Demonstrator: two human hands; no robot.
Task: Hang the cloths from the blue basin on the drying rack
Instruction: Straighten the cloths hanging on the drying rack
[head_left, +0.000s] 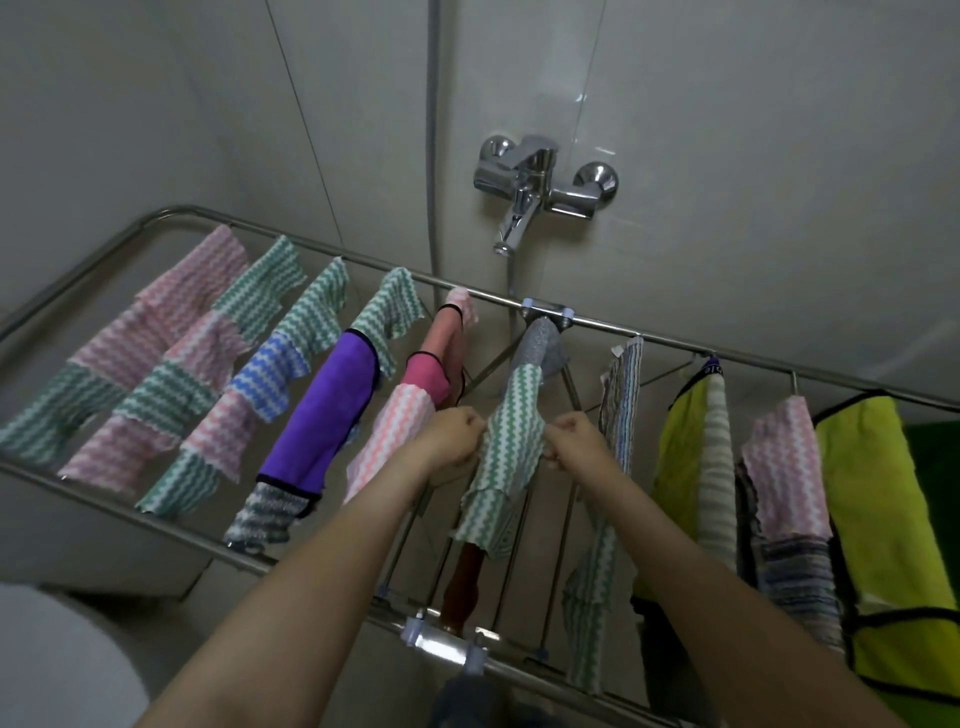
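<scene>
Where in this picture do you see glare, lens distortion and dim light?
Head view: glare glints on the chrome wall tap and the glossy white tile above it; the wide lens bows the steel drying rack; light is dim and flat.

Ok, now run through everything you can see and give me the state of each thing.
Left hand, pinching the left edge of the green zigzag cloth.
Right hand, pinching its right edge.
Green zigzag cloth, draped over a middle rail, held by both hands.
Drying rack, unfolded, most rails carrying cloths.
Purple cloth, hung on the rack.
Lime towel, hung at the right end.
Wall tap, no water visibly running.
</scene>
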